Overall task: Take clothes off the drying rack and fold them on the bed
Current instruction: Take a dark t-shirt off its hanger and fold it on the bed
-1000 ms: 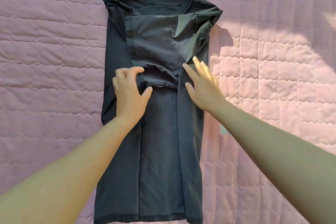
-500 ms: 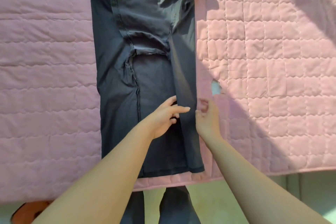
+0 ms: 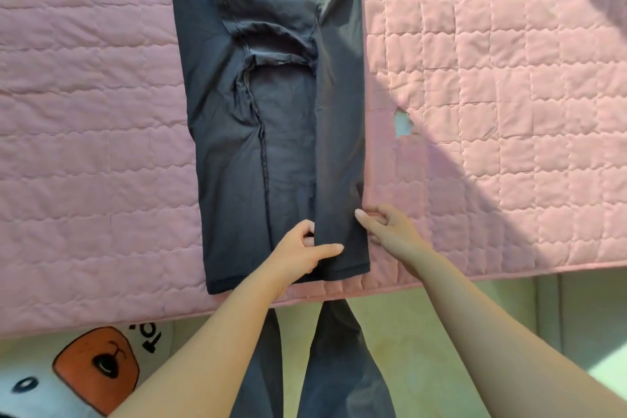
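Dark T-shirt [image 3: 271,132] flat on pink quilted bed cover [image 3: 492,95], both sides folded inward; collar end cut off by the top edge.

Near the hem, left hand [image 3: 302,253] pinches the inner edge of the right-side flap, thumb on top, fingertips hidden beneath. Right hand [image 3: 385,226] pinches the flap's outer edge, thumb on the cloth, fingers curled. Orange-patched cushion [image 3: 96,370] at lower left, partly out of frame, print unreadable.

both bare forearms reached forward side by side; the left hand [image 3: 300,253] pinched a fold of the dark shirt [image 3: 237,146], thumb extended, the right hand [image 3: 388,227] pinching its outer edge.
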The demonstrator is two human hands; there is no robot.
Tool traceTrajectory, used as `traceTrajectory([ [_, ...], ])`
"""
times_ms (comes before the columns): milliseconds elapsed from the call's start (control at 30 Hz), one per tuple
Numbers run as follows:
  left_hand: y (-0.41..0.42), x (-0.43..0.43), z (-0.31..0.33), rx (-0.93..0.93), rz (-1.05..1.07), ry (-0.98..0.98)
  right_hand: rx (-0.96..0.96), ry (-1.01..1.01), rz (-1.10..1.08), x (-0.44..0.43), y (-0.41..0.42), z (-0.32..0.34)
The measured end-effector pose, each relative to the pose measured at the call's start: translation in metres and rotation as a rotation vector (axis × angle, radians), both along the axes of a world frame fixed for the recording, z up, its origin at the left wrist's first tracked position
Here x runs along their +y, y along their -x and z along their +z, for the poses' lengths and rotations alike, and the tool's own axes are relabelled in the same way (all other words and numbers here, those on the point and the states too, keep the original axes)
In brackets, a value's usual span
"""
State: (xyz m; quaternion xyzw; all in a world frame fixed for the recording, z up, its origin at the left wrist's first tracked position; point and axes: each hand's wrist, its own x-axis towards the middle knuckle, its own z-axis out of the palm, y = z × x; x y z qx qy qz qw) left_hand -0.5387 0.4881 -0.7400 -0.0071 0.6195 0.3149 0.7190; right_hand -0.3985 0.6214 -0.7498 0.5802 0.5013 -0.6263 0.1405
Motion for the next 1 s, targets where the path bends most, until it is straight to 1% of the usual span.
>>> traceTrajectory([
  [100, -0.003, -0.019, -0.005, 0.182, -0.039, 0.039, -0.009, 0.107, 0.077, -0.006, 0.000, 0.008],
  [200, -0.005, -0.030, -0.007, 0.336, -0.111, 0.086, -0.087, 0.068, 0.065, -0.014, 0.000, 0.008],
  [267, -0.009, -0.034, -0.006, 0.334, -0.148, 0.110, -0.196, 0.010, 0.102, -0.020, -0.003, 0.007],
  [367, -0.013, -0.037, -0.001, 0.323, -0.234, 0.165, -0.421, -0.087, 0.282, -0.025, -0.008, 0.005],
  [433, -0.011, -0.041, 0.000, 0.395, -0.292, 0.213, -0.451, -0.094, 0.353, -0.023, -0.007, 0.004],
  [500, -0.010, -0.044, 0.001, 0.441, -0.240, 0.220, -0.433, -0.075, 0.425, -0.019, -0.004, 0.003],
  [567, -0.008, -0.046, 0.002, 0.452, -0.168, 0.194, -0.431, -0.073, 0.465, -0.017, -0.002, 0.003],
  [600, -0.008, -0.047, 0.001, 0.449, -0.171, 0.191, -0.446, -0.075, 0.474, -0.016, -0.002, 0.004],
  [667, -0.008, -0.049, 0.000, 0.423, -0.240, 0.203, -0.495, -0.065, 0.485, -0.016, -0.006, 0.002],
  [700, -0.007, -0.050, 0.000, 0.438, -0.329, 0.199, -0.521, -0.067, 0.506, -0.016, -0.008, 0.001],
  [733, -0.005, -0.053, 0.000, 0.505, -0.449, 0.173, -0.539, -0.093, 0.539, -0.017, -0.009, 0.000],
  [767, -0.003, -0.055, 0.003, 0.629, -0.564, 0.129, -0.548, -0.163, 0.575, -0.017, -0.010, 0.000],
  [800, 0.001, -0.059, 0.005, 0.816, -0.617, 0.043, -0.546, -0.294, 0.609, -0.018, -0.012, 0.003],
  [833, 0.006, -0.063, 0.009, 1.010, -0.621, -0.085, -0.531, -0.467, 0.644, -0.017, -0.013, 0.006],
  [867, 0.015, -0.069, 0.009, 1.168, -0.611, -0.202, -0.487, -0.646, 0.690, -0.016, -0.014, 0.006],
  [900, 0.025, -0.075, 0.009, 1.300, -0.601, -0.284, -0.413, -0.780, 0.752, -0.013, -0.016, 0.007],
  [933, 0.040, -0.082, 0.006, 1.382, -0.611, -0.304, -0.324, -0.869, 0.834, -0.009, -0.017, 0.006],
  [1000, 0.074, -0.094, -0.002, 1.467, -0.717, -0.264, -0.187, -0.993, 1.057, 0.001, -0.018, 0.000],
])
